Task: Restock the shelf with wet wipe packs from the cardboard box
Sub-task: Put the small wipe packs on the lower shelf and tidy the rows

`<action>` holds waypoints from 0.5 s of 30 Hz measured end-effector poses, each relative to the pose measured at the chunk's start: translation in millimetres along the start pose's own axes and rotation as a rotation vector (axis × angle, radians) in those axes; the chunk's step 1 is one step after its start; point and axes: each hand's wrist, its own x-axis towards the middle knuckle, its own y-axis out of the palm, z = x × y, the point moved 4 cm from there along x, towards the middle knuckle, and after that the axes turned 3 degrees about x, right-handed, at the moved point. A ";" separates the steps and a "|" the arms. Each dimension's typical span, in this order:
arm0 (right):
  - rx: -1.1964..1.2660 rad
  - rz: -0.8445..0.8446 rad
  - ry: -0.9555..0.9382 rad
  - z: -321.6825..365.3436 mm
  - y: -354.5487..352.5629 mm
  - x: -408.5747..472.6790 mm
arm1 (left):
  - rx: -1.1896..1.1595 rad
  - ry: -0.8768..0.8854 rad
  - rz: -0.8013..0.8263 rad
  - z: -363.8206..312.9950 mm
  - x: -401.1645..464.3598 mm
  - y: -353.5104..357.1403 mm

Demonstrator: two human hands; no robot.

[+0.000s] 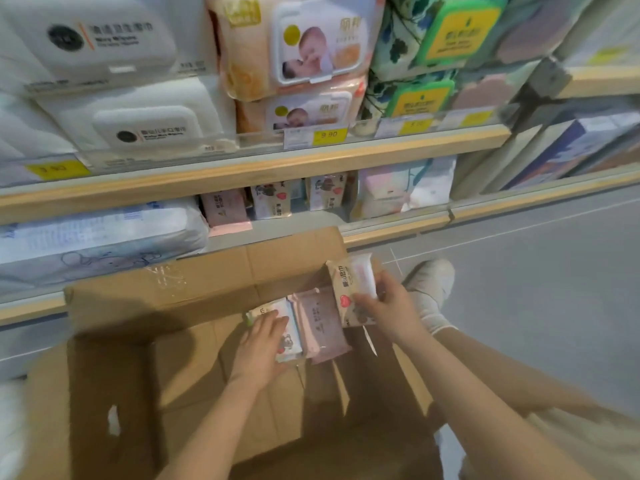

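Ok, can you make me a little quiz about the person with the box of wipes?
1. True or false: the right hand grips a wet wipe pack lifted above the others.
2. What does the left hand rest on? A) a price tag B) the packs in the box C) a shoe
3. Fill in: the packs lie inside an open ______ box.

Key
1. True. Its fingers curl round the pack, which is raised over the rest.
2. B. The fingers lie flat on the packs left in the box.
3. Cardboard. It stands open on the floor, in front of the lower shelf.
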 end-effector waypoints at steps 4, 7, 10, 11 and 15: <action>0.076 0.016 0.012 -9.9 1.8 7.9 | 0.043 -0.052 0.030 13.5 20.5 12.2; 0.066 0.016 0.000 -13.3 1.5 12.0 | 0.002 -0.063 0.011 15.4 25.7 15.8; 0.047 0.010 -0.016 -16.0 3.2 14.2 | -0.111 -0.059 -0.027 14.3 23.5 12.1; 0.036 0.009 -0.022 -16.9 3.8 14.9 | -0.133 -0.051 -0.053 13.5 21.3 10.4; 0.014 -0.008 -0.030 -16.9 4.6 14.4 | -0.173 -0.209 -0.295 14.5 10.2 0.9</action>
